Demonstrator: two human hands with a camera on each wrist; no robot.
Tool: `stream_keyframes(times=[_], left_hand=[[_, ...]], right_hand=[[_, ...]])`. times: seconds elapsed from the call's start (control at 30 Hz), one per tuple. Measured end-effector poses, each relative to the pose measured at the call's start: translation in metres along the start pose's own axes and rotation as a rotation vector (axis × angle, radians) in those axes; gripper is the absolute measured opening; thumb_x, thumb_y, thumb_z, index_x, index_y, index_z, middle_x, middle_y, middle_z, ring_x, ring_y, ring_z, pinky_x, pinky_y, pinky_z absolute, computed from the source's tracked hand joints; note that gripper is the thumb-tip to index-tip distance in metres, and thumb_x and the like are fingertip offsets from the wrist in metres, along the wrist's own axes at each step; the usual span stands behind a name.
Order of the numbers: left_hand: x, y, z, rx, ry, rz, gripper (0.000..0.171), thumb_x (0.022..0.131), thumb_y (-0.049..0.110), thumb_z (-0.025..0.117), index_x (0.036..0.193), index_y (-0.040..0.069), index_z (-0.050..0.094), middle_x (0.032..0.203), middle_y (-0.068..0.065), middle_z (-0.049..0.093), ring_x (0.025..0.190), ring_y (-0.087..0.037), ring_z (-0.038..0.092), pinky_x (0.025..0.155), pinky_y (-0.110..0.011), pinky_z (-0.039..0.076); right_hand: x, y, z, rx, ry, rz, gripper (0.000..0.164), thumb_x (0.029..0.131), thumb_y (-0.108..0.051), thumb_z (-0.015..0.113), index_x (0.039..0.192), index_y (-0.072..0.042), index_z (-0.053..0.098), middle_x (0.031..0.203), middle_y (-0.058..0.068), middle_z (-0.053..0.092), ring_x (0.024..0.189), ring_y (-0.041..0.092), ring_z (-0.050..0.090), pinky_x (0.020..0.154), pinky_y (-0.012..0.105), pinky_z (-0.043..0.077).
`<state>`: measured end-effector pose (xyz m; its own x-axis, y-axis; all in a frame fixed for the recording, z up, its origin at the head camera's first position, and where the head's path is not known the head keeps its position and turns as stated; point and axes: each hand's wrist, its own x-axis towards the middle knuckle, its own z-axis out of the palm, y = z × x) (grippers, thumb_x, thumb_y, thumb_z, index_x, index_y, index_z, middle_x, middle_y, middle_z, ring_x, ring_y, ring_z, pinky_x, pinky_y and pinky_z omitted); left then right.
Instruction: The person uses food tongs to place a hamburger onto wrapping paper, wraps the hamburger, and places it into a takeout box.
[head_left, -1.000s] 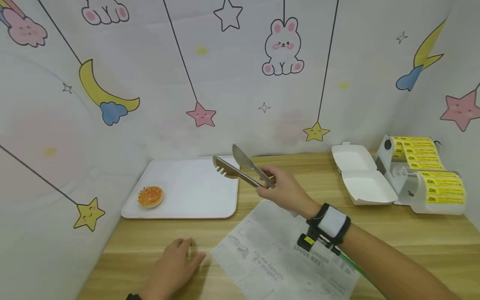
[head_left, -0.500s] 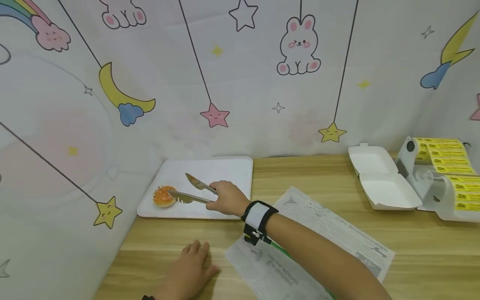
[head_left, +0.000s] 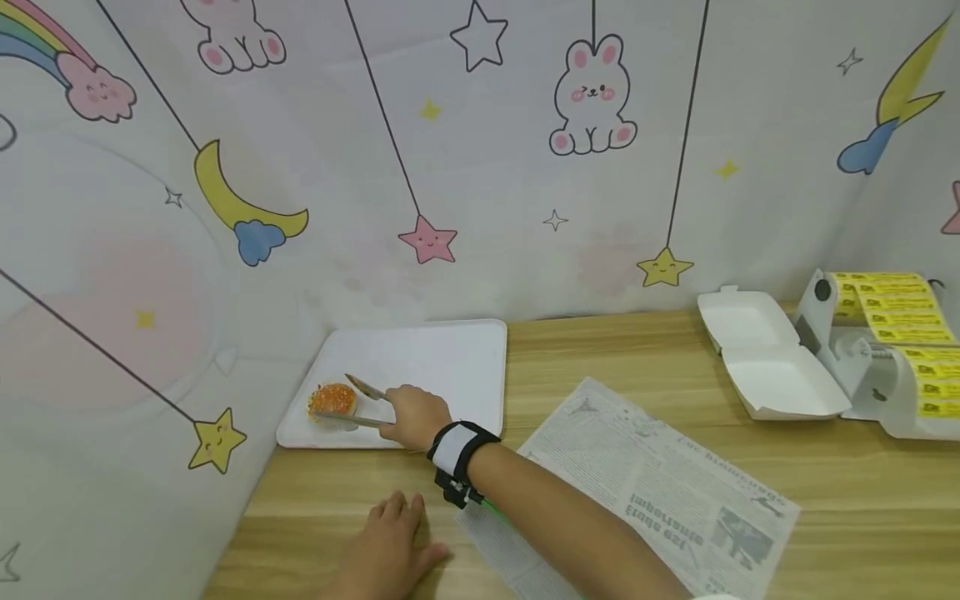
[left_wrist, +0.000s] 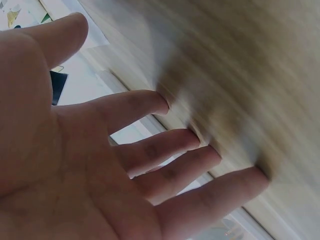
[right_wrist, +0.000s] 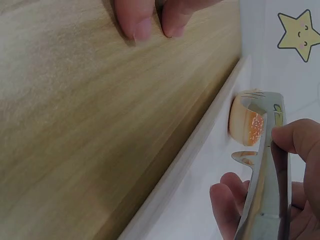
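Note:
My right hand (head_left: pixel 417 417) grips a pair of metal tongs (right_wrist: pixel 272 185) over the white tray (head_left: pixel 442 358). The tongs' arms are spread, with one arm in front of a sesame bun (head_left: pixel 335 398) and the other behind its right side. In the right wrist view the bun (right_wrist: pixel 246 120) lies on the tray, partly covered by the near tong arm. My left hand (head_left: pixel 392 546) rests on the wooden table with its fingers spread and holds nothing. Seen in the left wrist view, the left hand's fingertips (left_wrist: pixel 257 175) meet the tabletop.
A printed newspaper-style sheet (head_left: pixel 600 450) lies on the table beneath my right forearm. At the back right stand an open white takeaway box (head_left: pixel 780 375) and a label dispenser (head_left: pixel 847 333) with yellow labels. A patterned wall curtain (head_left: pixel 495 167) closes off the back.
My right hand has swung left and down from beside the tray, bringing the spread tongs around the bun. The left hand stays on the table. The head view has shifted slightly.

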<state>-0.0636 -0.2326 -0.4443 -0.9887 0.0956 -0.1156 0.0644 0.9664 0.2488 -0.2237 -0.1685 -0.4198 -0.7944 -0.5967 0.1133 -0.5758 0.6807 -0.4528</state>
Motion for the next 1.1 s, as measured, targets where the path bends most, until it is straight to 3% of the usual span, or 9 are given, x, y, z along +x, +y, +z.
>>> stream_keyframes(times=[0.2,0.33,0.6,0.9,1.03,1.1], left_hand=[[0.000,0.000,0.002,-0.006,-0.013,-0.016,0.078,0.086,0.054,0.075,0.133,-0.006,0.061,0.136,-0.032,0.053,0.124,-0.052,0.051,0.091,-0.064,0.050],[0.000,0.000,0.002,-0.004,-0.014,-0.020,0.078,0.086,0.054,0.075,0.133,-0.006,0.061,0.135,-0.031,0.054,0.123,-0.052,0.052,0.091,-0.063,0.051],[0.002,0.001,-0.002,-0.009,-0.012,-0.017,0.080,0.084,0.055,0.076,0.131,-0.008,0.062,0.133,-0.032,0.054,0.120,-0.052,0.052,0.092,-0.063,0.051],[0.010,0.002,0.003,0.004,-0.040,-0.044,0.087,0.078,0.061,0.079,0.130,-0.007,0.064,0.126,-0.025,0.058,0.115,-0.048,0.055,0.090,-0.061,0.052],[0.012,-0.002,0.003,0.006,-0.063,-0.029,0.089,0.078,0.062,0.078,0.129,-0.009,0.063,0.124,-0.025,0.059,0.114,-0.049,0.055,0.090,-0.062,0.051],[0.014,-0.001,0.002,0.008,-0.065,-0.018,0.090,0.078,0.063,0.078,0.129,-0.010,0.063,0.123,-0.025,0.059,0.113,-0.050,0.055,0.090,-0.062,0.051]], right_hand=[[0.002,-0.003,0.012,-0.051,-0.016,-0.024,0.043,0.094,-0.032,0.073,0.131,-0.011,0.067,0.106,0.000,0.070,0.081,0.009,0.063,0.059,0.023,0.049],[0.000,-0.002,0.014,-0.091,-0.020,-0.060,0.038,0.098,-0.031,0.069,0.130,-0.010,0.067,0.109,0.001,0.070,0.089,0.010,0.066,0.066,0.021,0.051],[-0.003,0.006,0.009,-0.079,0.015,-0.105,0.030,0.098,-0.027,0.069,0.121,-0.008,0.070,0.099,0.000,0.069,0.079,0.009,0.063,0.063,0.022,0.049],[-0.033,0.027,-0.030,-0.063,0.050,-0.150,0.043,0.099,-0.026,0.069,0.137,-0.007,0.062,0.118,0.004,0.070,0.094,0.011,0.068,0.074,0.021,0.053],[-0.060,0.040,-0.057,-0.054,0.055,-0.191,0.046,0.100,-0.026,0.068,0.141,-0.007,0.058,0.127,0.006,0.067,0.100,0.011,0.068,0.079,0.022,0.054],[-0.076,0.050,-0.074,-0.036,0.051,-0.210,0.047,0.100,-0.024,0.067,0.142,-0.006,0.057,0.129,0.006,0.066,0.094,0.009,0.067,0.077,0.021,0.053]])
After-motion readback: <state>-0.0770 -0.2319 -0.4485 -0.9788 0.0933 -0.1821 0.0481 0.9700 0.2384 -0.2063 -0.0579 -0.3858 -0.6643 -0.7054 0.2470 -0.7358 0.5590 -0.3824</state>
